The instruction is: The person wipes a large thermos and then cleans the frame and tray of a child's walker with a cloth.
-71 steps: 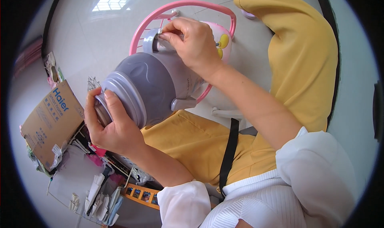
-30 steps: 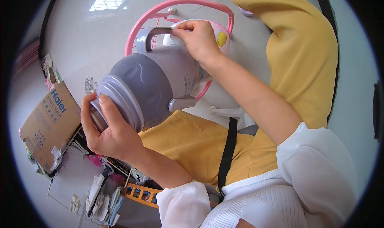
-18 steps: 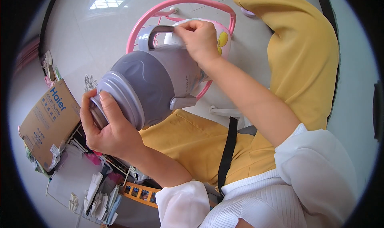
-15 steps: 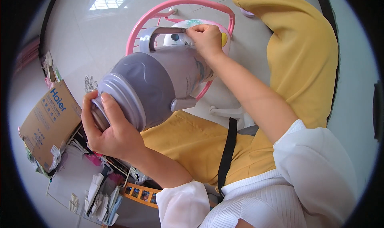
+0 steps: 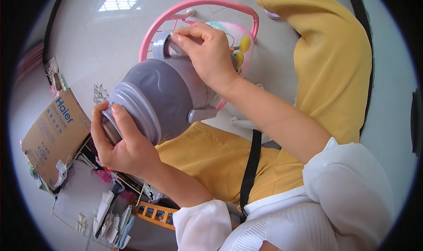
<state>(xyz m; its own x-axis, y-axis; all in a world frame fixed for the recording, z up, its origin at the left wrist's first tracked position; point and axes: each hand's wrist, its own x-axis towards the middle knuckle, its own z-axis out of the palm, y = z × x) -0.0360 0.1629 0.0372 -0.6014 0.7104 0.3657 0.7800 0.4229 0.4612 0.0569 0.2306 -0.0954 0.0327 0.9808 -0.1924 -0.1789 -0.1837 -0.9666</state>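
While the grey kettle [image 5: 165, 99] lies tipped on its side above my yellow lap [image 5: 220, 158], my left hand [image 5: 125, 147] cups its ribbed base, fingers curled round the rim. My right hand [image 5: 207, 52] is closed over the handle [image 5: 161, 44] at the kettle's far end. Behind the kettle stands a pink chair [image 5: 198, 6]; left of the kettle lies a cardboard box [image 5: 55, 134].
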